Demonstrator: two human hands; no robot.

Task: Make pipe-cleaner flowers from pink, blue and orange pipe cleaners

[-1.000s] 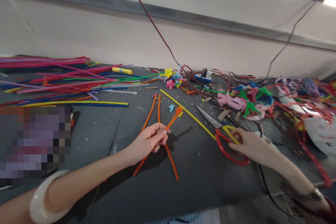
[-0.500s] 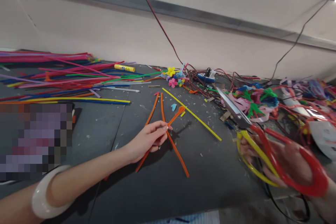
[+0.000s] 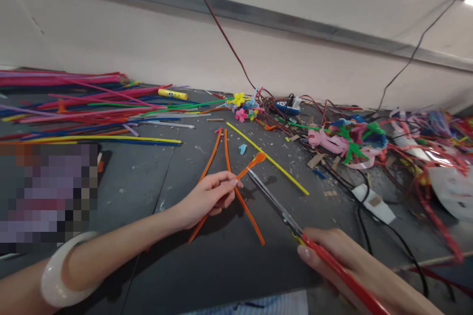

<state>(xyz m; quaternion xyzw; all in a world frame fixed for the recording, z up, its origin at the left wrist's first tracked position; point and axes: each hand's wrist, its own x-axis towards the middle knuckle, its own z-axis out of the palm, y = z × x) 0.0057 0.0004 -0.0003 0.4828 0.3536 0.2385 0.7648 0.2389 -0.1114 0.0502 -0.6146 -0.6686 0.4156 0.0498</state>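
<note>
Scissors (image 3: 275,202) aimed at orange pipe cleaners (image 3: 251,216)

A pale wall (image 3: 148,44) runs behind a dark, scuffed table (image 3: 121,197) strewn with offcuts. Well beyond the left hand (image 3: 209,197) lies a broad spread of multicoloured pipe cleaners (image 3: 84,108), with a yellow glue stick (image 3: 172,94) at its far edge. Beyond the right hand (image 3: 336,266) sits a tangle of red wire and finished pipe-cleaner figures (image 3: 347,140), and a black cable (image 3: 364,221) trails across the table nearer that hand.

Between the hands, the orange pipe cleaners form a loose crossing on the table. The left hand is curled closed, pinching them near the crossing, with a short orange piece ending in a small loop (image 3: 254,161) sticking out beyond the fingertips. A yellow pipe cleaner (image 3: 268,157) lies just past that loop, apart from it.

The right hand is closed around the red scissor handle (image 3: 340,275), with the long blades reaching toward the left hand. Their tips stop just beside the orange loop, and the blades look closed. As things lie, both hands are working at this one spot; the blades would need to part before taking anything between them.
</note>
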